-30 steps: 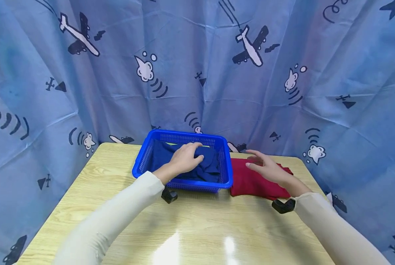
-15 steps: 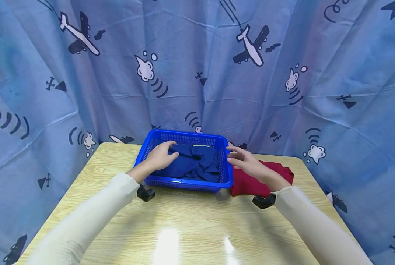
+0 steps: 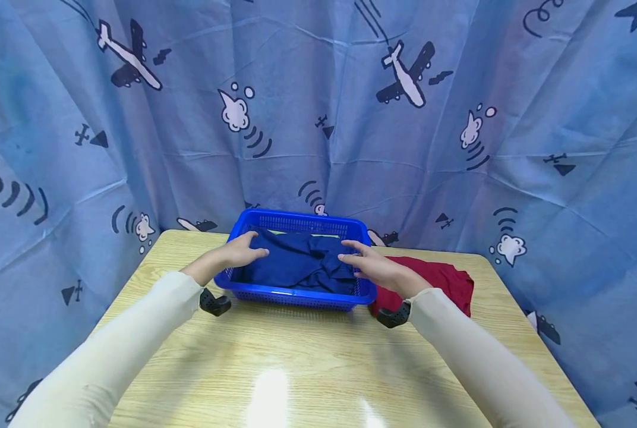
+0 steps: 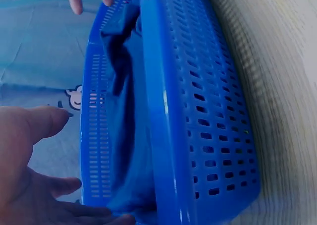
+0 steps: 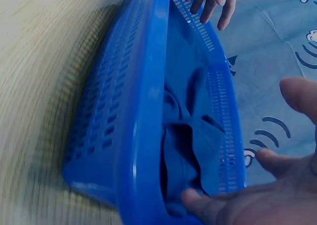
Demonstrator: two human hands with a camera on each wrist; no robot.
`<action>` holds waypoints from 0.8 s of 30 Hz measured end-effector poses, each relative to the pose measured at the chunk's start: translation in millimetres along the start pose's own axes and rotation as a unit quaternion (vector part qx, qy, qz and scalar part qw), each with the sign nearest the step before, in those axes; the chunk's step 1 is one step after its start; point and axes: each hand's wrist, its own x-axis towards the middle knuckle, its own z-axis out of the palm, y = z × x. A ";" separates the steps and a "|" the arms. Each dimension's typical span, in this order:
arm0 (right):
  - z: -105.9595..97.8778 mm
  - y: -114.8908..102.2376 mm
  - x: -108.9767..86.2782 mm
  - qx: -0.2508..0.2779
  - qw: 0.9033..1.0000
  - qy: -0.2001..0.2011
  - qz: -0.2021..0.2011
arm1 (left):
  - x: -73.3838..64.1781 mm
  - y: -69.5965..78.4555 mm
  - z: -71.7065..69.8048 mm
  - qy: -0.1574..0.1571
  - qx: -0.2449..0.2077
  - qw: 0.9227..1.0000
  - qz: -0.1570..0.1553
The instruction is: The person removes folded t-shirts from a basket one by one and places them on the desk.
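A blue plastic basket (image 3: pixel 297 295) with slotted walls stands toward the back of the table. Inside lies a dark blue piece of cloth (image 3: pixel 289 261), loosely folded and wrinkled on its right side. My left hand (image 3: pixel 235 252) hovers over the basket's left end, fingers apart and relaxed. At the opposite end my right hand (image 3: pixel 377 266) reaches over the right rim, its fingers loosely bent. Neither hand holds anything. In the right wrist view a fingertip (image 5: pixel 193 197) overlaps the cloth; contact cannot be told. A red folded cloth (image 3: pixel 441 276) lies right of the basket, partly hidden behind my right forearm.
The light wooden table (image 3: pixel 297 351) carries the basket and the red cloth. Behind and around it hangs a blue curtain (image 3: pixel 297 119) printed with airplanes. A black wrist device (image 3: pixel 214 302) shows under my left sleeve, another (image 3: pixel 394 315) under my right.
My left hand has moved left from above the middle of the cloth to the basket's left end. The right hand has moved left from over the red cloth to the right rim.
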 end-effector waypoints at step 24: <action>13.5 5.0 49.5 0.061 0.989 0.051 0.126 | 18.3 -14.9 15.3 -0.040 -0.195 0.974 -0.106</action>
